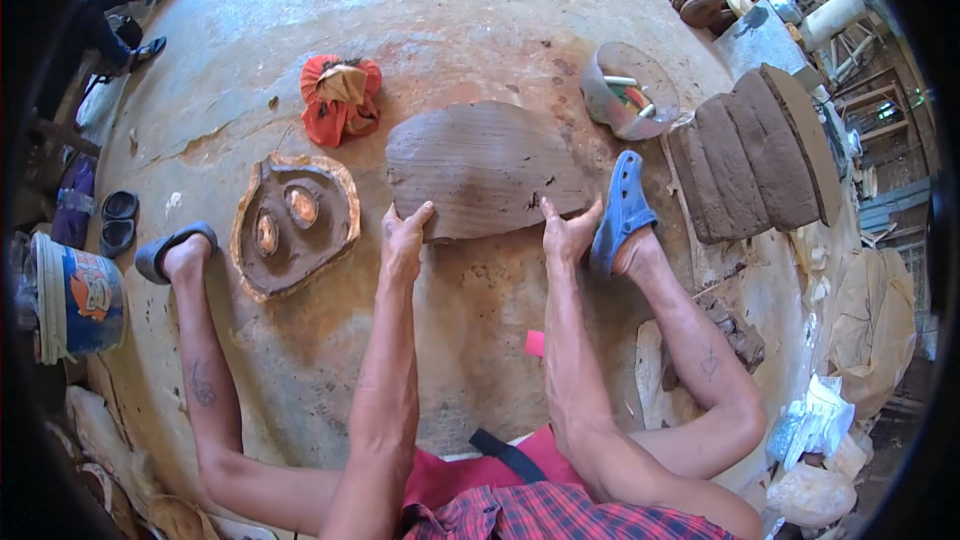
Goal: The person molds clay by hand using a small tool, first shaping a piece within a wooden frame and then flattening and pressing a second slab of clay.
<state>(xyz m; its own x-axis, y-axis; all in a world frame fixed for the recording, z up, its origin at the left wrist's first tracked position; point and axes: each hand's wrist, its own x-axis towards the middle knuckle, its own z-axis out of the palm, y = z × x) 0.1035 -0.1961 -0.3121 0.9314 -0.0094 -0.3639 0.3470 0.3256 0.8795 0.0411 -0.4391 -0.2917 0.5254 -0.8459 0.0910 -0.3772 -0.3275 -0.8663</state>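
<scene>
A broad slab of brown clay, rounded along its far side, is held just in front of me by both hands. My left hand grips its near left corner, thumb on top and fingers hidden beneath. At the near right edge, my right hand pinches the slab the same way, close to a few small holes in the clay. Left of the slab lies a mold with a pale rough rim, lined with brown clay around two raised ovals. Whether the slab touches the floor I cannot tell.
A red cloth bundle lies beyond the mold. Beyond my right foot's blue clog stand a translucent bowl with tools and a big layered clay block. A bucket stands far left; plastic bags lie at right.
</scene>
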